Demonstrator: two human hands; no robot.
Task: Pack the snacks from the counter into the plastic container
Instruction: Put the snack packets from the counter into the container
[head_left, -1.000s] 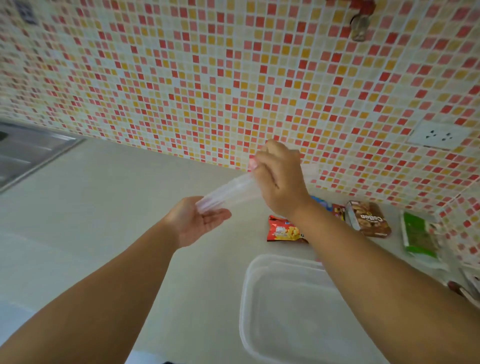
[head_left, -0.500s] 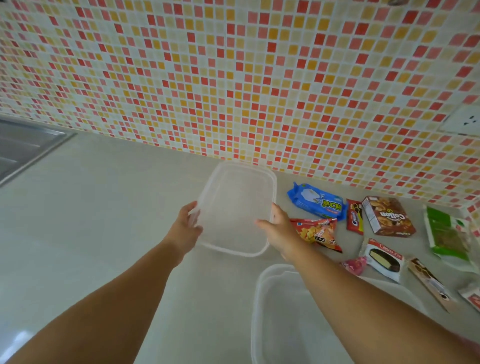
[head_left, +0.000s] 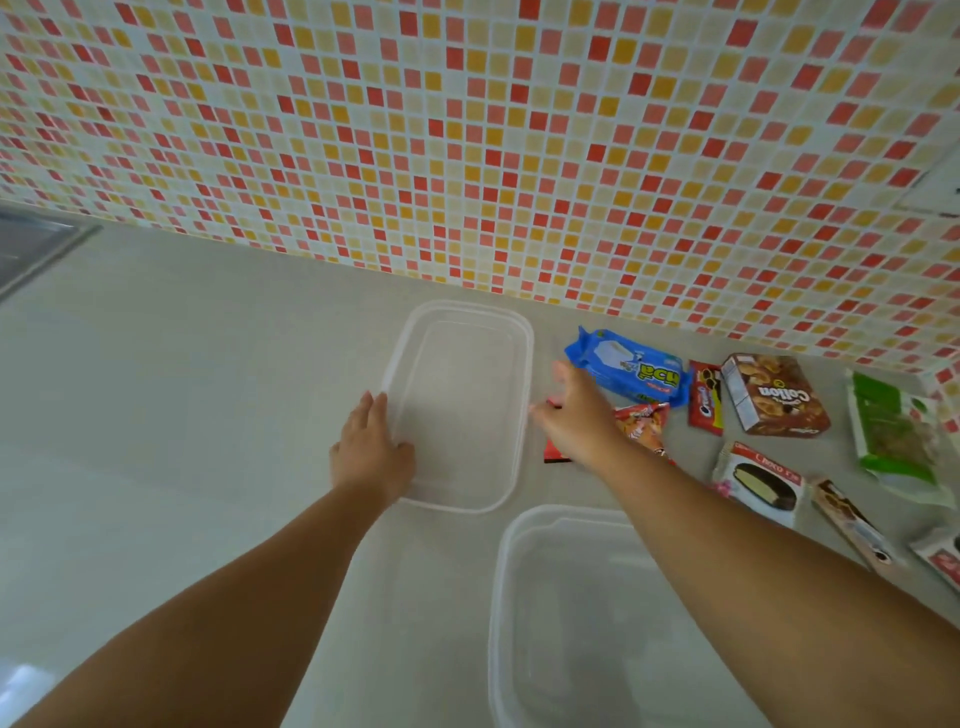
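The clear lid (head_left: 462, 395) lies flat on the pale counter near the tiled wall. My left hand (head_left: 370, 451) rests on the lid's left edge, fingers flat. My right hand (head_left: 574, 415) hovers open just right of the lid, above a red-orange snack bag (head_left: 643, 423). The clear plastic container (head_left: 524, 613) stands lidless and with nothing in it near the front, partly under my right forearm. To the right lie a blue packet (head_left: 631, 370), a small red packet (head_left: 705, 399), a brown Collon box (head_left: 774, 402), a white choco pack (head_left: 761, 482) and a green pack (head_left: 893, 431).
A steel sink (head_left: 31, 244) shows at the far left edge. The mosaic tile wall (head_left: 467, 156) runs along the back of the counter. A long brown bar (head_left: 852, 525) and another packet (head_left: 943, 561) lie at the right edge.
Both hands lowered the lid from the air onto the counter. My right hand has let go of it and shifted right toward the snacks.
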